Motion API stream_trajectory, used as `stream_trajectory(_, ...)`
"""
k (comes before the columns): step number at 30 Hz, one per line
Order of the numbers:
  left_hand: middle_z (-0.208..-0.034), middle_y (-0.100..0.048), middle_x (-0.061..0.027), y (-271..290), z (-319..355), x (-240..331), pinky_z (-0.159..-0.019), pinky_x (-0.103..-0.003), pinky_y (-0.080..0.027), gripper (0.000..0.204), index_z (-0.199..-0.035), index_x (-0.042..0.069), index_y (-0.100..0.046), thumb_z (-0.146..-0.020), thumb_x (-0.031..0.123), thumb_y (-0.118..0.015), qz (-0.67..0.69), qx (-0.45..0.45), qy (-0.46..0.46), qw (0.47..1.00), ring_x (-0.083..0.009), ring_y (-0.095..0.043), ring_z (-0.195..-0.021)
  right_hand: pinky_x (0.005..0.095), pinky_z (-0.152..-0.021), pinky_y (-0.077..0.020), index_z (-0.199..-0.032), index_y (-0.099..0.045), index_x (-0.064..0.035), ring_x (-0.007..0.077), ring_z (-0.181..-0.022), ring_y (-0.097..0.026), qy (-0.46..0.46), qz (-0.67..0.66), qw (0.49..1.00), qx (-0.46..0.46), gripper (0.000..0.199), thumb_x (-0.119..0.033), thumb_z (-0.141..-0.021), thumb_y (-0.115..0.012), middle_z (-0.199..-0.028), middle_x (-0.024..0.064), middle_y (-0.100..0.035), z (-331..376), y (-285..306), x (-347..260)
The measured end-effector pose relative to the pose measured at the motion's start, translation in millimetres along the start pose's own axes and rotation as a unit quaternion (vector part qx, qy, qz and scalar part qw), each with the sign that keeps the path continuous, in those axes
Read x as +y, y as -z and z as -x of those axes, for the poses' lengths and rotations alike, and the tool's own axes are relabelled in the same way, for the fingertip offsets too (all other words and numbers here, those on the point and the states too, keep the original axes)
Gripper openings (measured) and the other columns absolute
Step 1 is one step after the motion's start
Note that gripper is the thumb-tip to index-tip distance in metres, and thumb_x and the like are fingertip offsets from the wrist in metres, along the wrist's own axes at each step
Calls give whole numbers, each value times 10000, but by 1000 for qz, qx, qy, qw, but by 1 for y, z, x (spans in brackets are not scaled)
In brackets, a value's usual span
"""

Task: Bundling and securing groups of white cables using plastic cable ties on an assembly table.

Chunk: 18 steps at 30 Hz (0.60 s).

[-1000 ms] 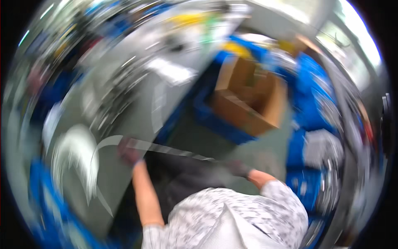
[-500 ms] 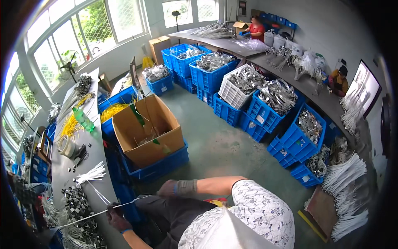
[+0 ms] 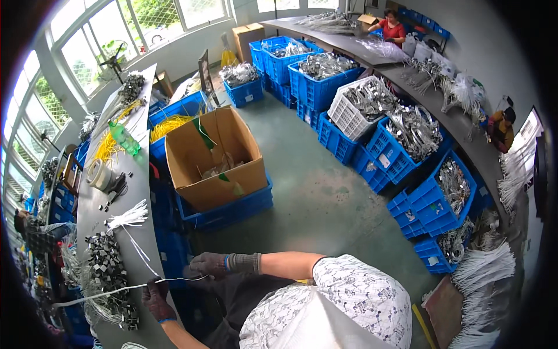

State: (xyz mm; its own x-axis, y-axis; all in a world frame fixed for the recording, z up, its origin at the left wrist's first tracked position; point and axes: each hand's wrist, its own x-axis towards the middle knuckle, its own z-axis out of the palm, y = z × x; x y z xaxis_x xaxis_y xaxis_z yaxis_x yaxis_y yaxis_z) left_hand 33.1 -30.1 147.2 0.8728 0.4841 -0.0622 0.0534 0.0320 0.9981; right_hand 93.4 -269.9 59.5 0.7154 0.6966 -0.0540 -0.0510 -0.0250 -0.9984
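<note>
By the closed fingers of the gloved left hand, a white cord is gripped at the tabletop's near long edge; its end just off that edge is met by the curled, gloved right hand, whose grip cannot be told. The cord's other stretch is passed over a heap of dark clips, beside which white strips are laid near the same edge.

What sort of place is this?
Probably a small factory workshop: blue plastic crates filled with silvery strips, a long grey worktable bearing bunched white strips, and a co-worker in red.
</note>
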Motion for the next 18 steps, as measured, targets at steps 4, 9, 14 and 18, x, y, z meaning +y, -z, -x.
stream_trajectory(4,-851,-707,-67,-8,4,4,-692,-290,-585,252,-1096,55,-679,-999,286,-652,13,43,22,999,-154,-686,-771,342,-683,-560,-1182,-650,-49,181,-790,-663,88,15,995,48,319,-239,-954,-533,-985,84,-663,-6,-14,19)
stream_trajectory(9,-833,-683,-54,-6,6,13,-647,-272,-571,235,-1144,54,-652,-1014,247,-625,77,7,-116,990,-139,-661,-741,328,-650,-557,-1181,-654,-49,160,-749,-646,-64,-152,985,-47,326,-229,-936,-537,-923,69,-655,17,-11,-11)
stream_trajectory(14,-884,-681,-43,-4,9,21,-711,-284,-551,200,-1060,48,-667,-1016,237,-621,61,-39,-86,994,-142,-651,-771,298,-563,-518,-1099,-662,-59,128,-664,-587,105,-74,990,-58,276,-238,-919,-554,-769,46,-611,19,-4,-18)
stream_trajectory(18,-1011,-707,-79,-29,20,17,-868,-316,-512,196,-952,37,-686,-1004,219,-635,41,-144,-117,982,-184,-654,-903,317,-643,-524,-1049,-660,-54,147,-740,-599,2,-154,988,-7,268,-273,-947,-543,-802,50,-612,-10,-13,-5)
